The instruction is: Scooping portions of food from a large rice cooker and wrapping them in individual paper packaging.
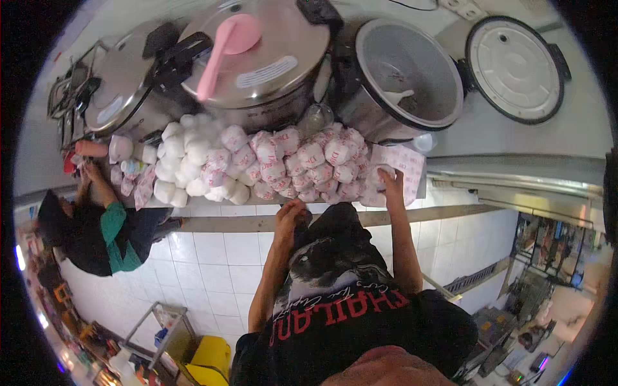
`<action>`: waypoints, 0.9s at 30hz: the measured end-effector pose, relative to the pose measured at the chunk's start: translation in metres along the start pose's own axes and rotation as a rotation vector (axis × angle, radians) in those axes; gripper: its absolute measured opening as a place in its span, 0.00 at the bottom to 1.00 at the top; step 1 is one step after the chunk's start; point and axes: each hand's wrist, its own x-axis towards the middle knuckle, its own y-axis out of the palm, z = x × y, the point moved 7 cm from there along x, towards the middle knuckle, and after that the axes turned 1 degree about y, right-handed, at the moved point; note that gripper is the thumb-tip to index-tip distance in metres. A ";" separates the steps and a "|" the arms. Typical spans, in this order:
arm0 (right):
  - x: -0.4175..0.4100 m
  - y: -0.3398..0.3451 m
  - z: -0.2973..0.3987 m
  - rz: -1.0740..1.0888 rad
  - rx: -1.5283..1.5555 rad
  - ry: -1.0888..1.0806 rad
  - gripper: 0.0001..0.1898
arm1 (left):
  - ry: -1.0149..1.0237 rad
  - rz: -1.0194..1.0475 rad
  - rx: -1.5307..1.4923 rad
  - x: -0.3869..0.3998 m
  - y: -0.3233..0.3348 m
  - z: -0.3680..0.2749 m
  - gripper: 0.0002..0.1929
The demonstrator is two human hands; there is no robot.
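My right hand (393, 182) grips a round white bundle (382, 174), perhaps rice, on a stack of printed wrapping paper (410, 161) at the counter's right end. At the counter's front edge is my left hand (291, 212), its fingers bent close to the lowest wrapped bundles. Whether it holds anything cannot be made out. Between the hands and to their left rises a heap of round bundles wrapped in red-printed paper (311, 154). Farther left, plain white round bundles (186, 154) are piled up, with a hazy patch like steam above them.
Behind the heap stand a large lidded rice cooker (270, 77) bearing a pink rice paddle (222, 55), an open cooker pot (410, 62) containing a white scoop (398, 96), and another lidded cooker (120, 82). A person in green sleeves (113, 227) works at the left.
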 end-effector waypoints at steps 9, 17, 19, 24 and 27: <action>0.133 -0.022 -0.068 -0.169 -0.523 -0.222 0.38 | -0.102 -0.058 0.029 -0.007 0.024 0.031 0.11; 0.104 -0.050 -0.053 -0.138 -0.510 -0.681 0.24 | -0.091 0.013 0.118 -0.001 0.078 0.094 0.12; 0.104 -0.103 -0.063 -0.249 -0.411 -0.506 0.19 | -0.092 -0.086 0.179 -0.010 0.101 0.101 0.11; 0.096 -0.185 0.048 -0.288 -0.277 -0.602 0.07 | -0.173 0.223 0.759 -0.005 0.153 0.167 0.13; 0.071 -0.176 0.200 -0.206 -0.287 -1.013 0.07 | -0.083 0.624 1.056 0.018 0.158 0.265 0.15</action>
